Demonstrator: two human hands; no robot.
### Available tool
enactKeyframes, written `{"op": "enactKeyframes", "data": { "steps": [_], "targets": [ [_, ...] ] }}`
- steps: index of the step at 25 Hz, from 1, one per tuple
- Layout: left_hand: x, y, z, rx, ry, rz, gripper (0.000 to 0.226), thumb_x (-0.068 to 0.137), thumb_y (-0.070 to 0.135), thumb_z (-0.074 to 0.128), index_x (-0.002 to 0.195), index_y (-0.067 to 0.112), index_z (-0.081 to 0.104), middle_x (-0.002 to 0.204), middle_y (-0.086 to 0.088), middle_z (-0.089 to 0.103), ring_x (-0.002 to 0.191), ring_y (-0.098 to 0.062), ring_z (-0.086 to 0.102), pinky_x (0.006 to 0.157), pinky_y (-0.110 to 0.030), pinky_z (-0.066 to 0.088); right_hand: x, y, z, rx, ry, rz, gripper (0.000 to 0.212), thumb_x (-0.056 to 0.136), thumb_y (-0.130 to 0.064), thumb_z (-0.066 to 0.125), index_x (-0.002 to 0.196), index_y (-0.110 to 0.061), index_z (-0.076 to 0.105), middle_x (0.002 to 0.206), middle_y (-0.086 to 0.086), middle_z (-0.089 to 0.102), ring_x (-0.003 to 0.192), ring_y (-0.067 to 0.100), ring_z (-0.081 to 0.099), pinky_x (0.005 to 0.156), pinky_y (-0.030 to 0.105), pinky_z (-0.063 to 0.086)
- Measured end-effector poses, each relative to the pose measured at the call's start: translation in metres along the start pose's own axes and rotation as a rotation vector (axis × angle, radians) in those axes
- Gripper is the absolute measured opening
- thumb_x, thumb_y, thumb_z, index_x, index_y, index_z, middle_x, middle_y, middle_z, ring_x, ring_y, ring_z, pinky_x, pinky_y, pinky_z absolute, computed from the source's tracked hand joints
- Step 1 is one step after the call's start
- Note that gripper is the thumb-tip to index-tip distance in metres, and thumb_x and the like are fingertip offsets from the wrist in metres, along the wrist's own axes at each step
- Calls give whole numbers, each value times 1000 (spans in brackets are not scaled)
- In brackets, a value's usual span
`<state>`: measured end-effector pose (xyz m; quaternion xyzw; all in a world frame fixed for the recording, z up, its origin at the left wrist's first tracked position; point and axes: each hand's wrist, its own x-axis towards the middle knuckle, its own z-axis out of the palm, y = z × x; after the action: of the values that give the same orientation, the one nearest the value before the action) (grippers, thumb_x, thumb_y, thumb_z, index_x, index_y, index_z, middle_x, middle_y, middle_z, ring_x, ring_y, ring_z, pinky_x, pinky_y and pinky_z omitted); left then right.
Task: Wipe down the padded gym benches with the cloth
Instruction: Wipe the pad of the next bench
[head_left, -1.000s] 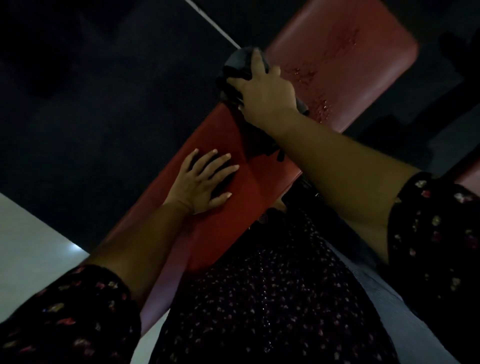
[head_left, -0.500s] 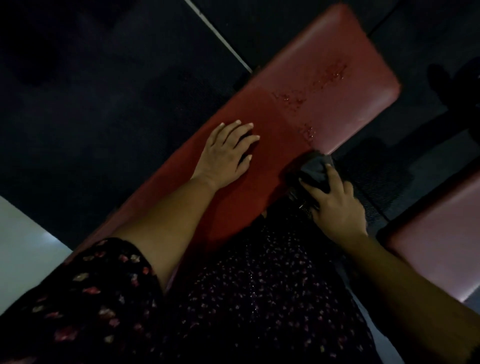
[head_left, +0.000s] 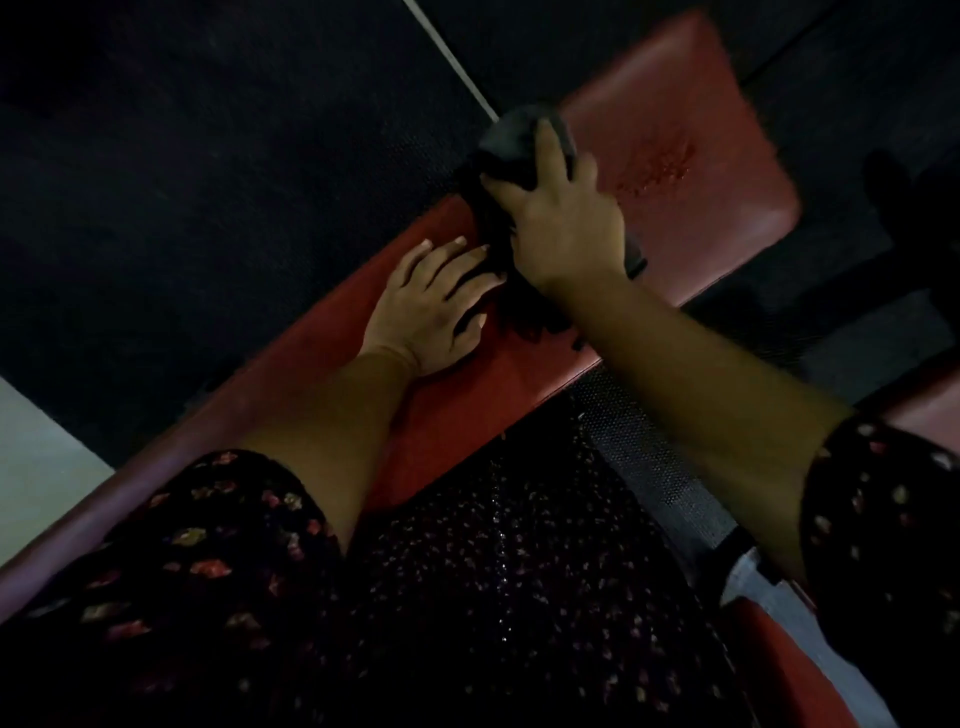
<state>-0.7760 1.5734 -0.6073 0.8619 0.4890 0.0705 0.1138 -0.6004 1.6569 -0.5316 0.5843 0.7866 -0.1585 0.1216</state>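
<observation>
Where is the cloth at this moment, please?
In the head view, upper middle: the cloth is bunched under the right hand on the upper-left edge of the red bench, just beyond the left hand.

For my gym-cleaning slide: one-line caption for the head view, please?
Right hand holds a dark cloth against the red padded bench beside wet droplets; left hand rests flat on it.

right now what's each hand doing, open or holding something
Left hand: open, flat on the red bench.
Right hand: closed on the dark cloth, pressing it to the bench.
</observation>
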Motion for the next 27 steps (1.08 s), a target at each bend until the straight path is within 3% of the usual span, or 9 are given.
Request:
{"op": "enactKeyframes", "data": {
  "steps": [5,11,15,17,21,24,27],
  "targets": [
    [2,2,0,-4,40,-9,50,91,38,47,139,25,44,142,-7,54,133,-26,40,114,-46,24,36,8,-16,34,-16,44,51,96,-26,52,144,-39,37,158,14,14,131,41,32,81,49,52],
    [21,0,-6,61,51,31,46,86,43,51,127,22,56,122,-4,61,117,-22,45,109,-47,28,-81,54,26,143,83,112,55,88,-28,63,139,-38,46,151,23,30,109,47,47,60,48,54],
    [43,-5,0,44,-6,225,51,90,40,46,138,24,46,142,-4,48,132,-24,38,115,-46,20,-163,90,54,110,4,129,73,77,-19,70,139,-41,40,150,22,28,100,45,47,59,53,55],
    [44,-7,1,24,-39,235,53,92,40,44,142,24,44,149,-5,45,138,-25,33,117,-47,20,-177,100,55,117,-26,190,82,70,-12,79,138,-42,42,151,19,27,99,43,45,58,52,55],
    [44,-8,0,21,-45,218,53,91,41,46,141,24,45,149,-6,46,138,-25,35,116,-48,24,-120,85,28,109,35,207,63,80,-17,73,136,-38,52,152,21,31,107,46,48,65,52,55],
    [45,-8,0,14,-49,220,54,91,42,45,142,26,43,148,-6,47,138,-26,36,116,-47,23,-34,55,-5,41,-20,103,47,96,-29,51,141,-43,43,159,15,15,129,46,33,84,54,50],
    [44,-8,2,-7,-10,230,51,92,42,43,140,24,46,147,-5,44,135,-27,39,115,-47,25,42,37,-33,16,-15,-5,44,100,-28,43,142,-41,41,158,13,15,133,43,28,89,52,46]
  ]
}}
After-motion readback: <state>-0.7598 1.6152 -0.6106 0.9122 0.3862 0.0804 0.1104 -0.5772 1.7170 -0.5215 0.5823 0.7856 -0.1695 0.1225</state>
